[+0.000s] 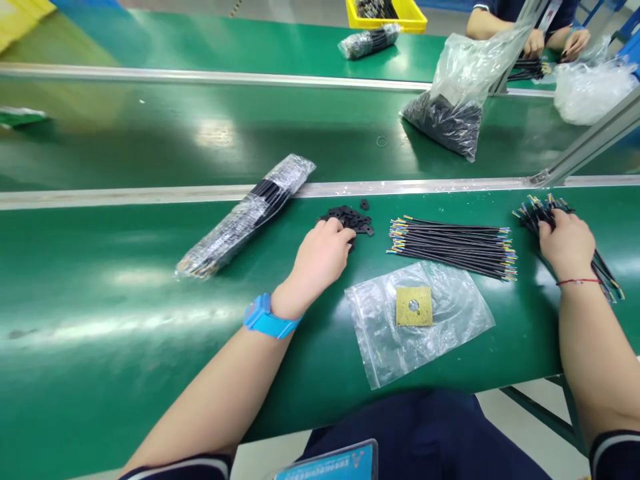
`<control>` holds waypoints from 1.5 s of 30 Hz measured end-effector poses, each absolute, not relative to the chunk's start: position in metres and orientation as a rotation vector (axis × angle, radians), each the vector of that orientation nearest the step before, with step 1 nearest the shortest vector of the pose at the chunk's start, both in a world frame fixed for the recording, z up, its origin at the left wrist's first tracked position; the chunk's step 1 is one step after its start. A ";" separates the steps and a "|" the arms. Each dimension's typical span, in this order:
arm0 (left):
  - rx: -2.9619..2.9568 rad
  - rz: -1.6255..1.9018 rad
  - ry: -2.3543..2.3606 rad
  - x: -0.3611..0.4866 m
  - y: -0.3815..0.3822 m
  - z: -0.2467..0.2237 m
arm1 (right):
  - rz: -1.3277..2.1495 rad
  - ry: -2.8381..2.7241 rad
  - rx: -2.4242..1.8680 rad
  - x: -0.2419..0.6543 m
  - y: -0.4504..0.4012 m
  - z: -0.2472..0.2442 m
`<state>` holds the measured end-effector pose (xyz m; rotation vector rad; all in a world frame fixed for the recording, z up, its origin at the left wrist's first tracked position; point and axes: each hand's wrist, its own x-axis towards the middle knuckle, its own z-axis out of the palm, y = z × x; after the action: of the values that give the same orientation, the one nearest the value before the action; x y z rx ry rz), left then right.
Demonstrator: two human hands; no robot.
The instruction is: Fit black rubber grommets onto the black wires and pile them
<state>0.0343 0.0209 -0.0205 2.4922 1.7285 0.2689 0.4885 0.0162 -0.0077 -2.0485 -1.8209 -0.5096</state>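
My left hand [324, 255], with a blue watch on its wrist, reaches into a pile of small flat black parts [356, 219]. Its fingers are curled together at the pile's near edge, and a dark piece shows beneath the fingertips. Over on the right, my right hand [569, 243] closes around some black cables [605, 272] from a loose heap with bare coloured wire ends. Between the hands lies a row of short black cables [453, 247], side by side. Nearer to me, a square yellowish plate with a round hole [414, 316] rests on a clear zip bag [385, 357].
A plastic-wrapped cable bundle [245, 220] lies left of my left hand. Behind the metal rail [360, 189] stands a clear bag of black parts [447, 123]. A slanted metal post [590, 143] rises at the right. Across the bench, another person's hands [575, 45] handle cables.
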 end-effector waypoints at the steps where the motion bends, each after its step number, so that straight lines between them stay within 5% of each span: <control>1: 2.533 0.219 1.724 0.035 0.021 -0.022 | -0.545 -1.799 -2.074 0.487 0.015 -0.009; 5: 2.633 0.212 1.719 0.036 0.021 -0.023 | -0.611 -1.809 -1.957 0.442 0.005 0.005; 10: 2.677 0.241 1.698 0.036 0.022 -0.021 | -0.081 -2.481 -1.477 0.342 -0.008 0.010; 14: 2.565 0.235 1.658 0.040 0.019 -0.022 | -0.078 -2.777 -1.415 0.292 -0.008 -0.006; 20: 2.377 0.160 1.751 0.040 0.015 -0.022 | -0.049 -2.725 -1.477 0.292 -0.004 -0.010; 30: 2.300 0.169 1.938 0.051 0.012 -0.019 | 0.514 -2.449 -1.291 0.320 -0.057 0.014; 45: 2.283 0.333 1.825 0.034 0.018 -0.015 | -0.038 -2.929 -1.369 0.318 -0.081 -0.005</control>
<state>0.0343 0.0181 -0.0147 2.2828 1.8252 0.3327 0.3179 -0.0805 -0.0050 -1.3687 -2.9294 -0.0375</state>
